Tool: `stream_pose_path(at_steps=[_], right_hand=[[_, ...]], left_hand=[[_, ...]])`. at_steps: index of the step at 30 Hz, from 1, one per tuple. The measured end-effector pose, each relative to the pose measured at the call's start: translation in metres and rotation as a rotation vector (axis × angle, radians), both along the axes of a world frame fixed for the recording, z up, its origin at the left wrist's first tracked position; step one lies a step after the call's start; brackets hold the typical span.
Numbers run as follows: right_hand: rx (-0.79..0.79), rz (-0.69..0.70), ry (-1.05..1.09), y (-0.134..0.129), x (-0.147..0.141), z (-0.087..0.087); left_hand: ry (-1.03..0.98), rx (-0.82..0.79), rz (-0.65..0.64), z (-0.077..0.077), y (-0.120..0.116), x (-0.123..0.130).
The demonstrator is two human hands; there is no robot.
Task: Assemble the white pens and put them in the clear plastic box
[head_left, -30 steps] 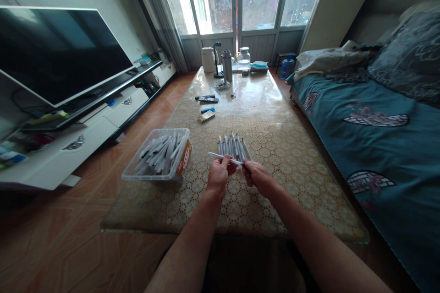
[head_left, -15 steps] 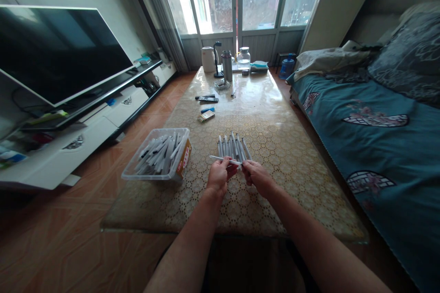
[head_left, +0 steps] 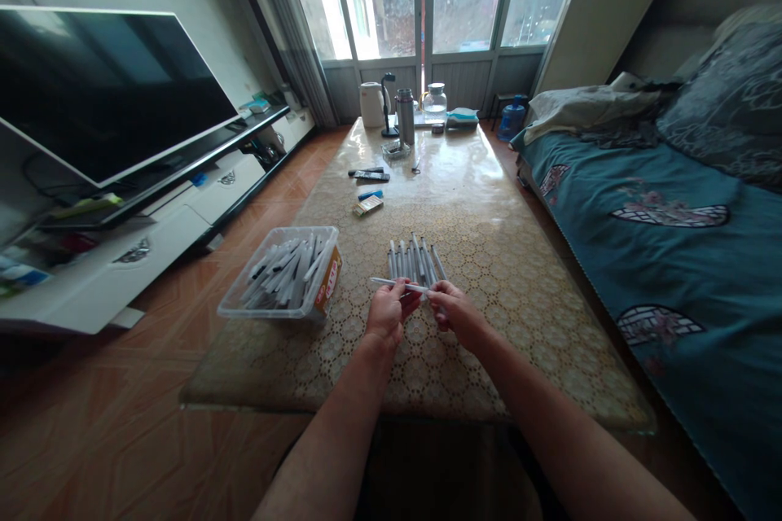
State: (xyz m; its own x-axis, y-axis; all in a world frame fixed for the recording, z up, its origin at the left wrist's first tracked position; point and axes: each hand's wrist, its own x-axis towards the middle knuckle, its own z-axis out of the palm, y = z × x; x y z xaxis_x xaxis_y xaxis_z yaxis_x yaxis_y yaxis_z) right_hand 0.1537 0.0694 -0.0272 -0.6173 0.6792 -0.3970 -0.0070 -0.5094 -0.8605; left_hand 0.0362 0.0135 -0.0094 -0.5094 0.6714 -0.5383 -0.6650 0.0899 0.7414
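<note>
A slim white pen (head_left: 386, 282) is held nearly level above the table, between both hands. My left hand (head_left: 387, 313) is closed on its middle, with the pen's tip sticking out to the left. My right hand (head_left: 452, 311) pinches the pen's right end. Just beyond the hands, several white and grey pens (head_left: 415, 258) lie side by side on the patterned tablecloth, pointing away. To the left stands a clear plastic box (head_left: 223, 303) filled with many similar pens (head_left: 287, 273).
On the table (head_left: 525, 342) farther back lie a small carton (head_left: 367, 207), a blue item (head_left: 371, 195) and remotes (head_left: 370, 175). An ashtray (head_left: 396, 150), thermos (head_left: 405, 118), kettle (head_left: 372, 106) and glass jug (head_left: 435, 104) stand near the far end. A bed is at the right.
Both hands have stayed nearly in place with the pen between them. The right hand's fingers have shifted slightly left along the pen's end. The view has moved a little.
</note>
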Motion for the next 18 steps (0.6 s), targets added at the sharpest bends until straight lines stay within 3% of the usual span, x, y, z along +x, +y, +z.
stream_pose_path(at_steps=[3, 9, 14, 18], right_hand=[[-0.070, 0.019, 0.010, 0.0005, -0.0013, 0.0003], [-0.014, 0.035, -0.026, 0.0006, -0.0010, 0.0002], [-0.099, 0.019, 0.033, 0.0040, 0.0033, 0.0031], [-0.176, 0.078, 0.031, 0.0041, 0.0042, 0.0031]], left_hand=[[0.024, 0.006, -0.015, 0.0002, -0.0007, 0.0008], [0.078, 0.017, 0.007, 0.0019, -0.0017, -0.0007], [0.134, 0.013, 0.090, 0.0008, -0.0018, -0.0072], [0.228, 0.035, 0.042, 0.0012, -0.0013, -0.0051]])
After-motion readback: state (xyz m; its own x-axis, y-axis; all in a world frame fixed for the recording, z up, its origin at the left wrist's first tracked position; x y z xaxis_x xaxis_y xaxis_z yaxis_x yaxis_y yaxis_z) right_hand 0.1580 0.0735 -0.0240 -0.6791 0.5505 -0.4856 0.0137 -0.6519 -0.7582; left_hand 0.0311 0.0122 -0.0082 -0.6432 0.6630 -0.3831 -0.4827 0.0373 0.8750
